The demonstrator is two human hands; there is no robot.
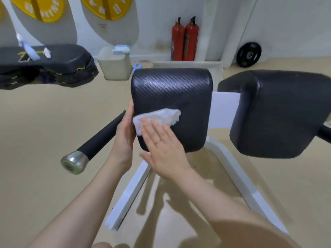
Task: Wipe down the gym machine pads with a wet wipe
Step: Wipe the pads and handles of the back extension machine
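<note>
A black textured pad (pixel 172 90) of the gym machine faces me at the centre. A crumpled white wet wipe (pixel 161 117) lies on its lower left area. My right hand (pixel 164 149) presses the wipe flat against the pad with straight fingers. My left hand (pixel 125 133) rests against the pad's left edge, fingers extended along its side. A second black pad (pixel 275 111) sits to the right, joined by a white bracket (pixel 223 110).
A black handle bar with a metal end cap (pixel 75 161) sticks out at the lower left. White frame rails (pixel 129 194) run below the pads. A black bench with a spray bottle (pixel 30 51) stands at the far left. Two red fire extinguishers (pixel 184 40) and a weight plate (pixel 249 54) stand by the wall.
</note>
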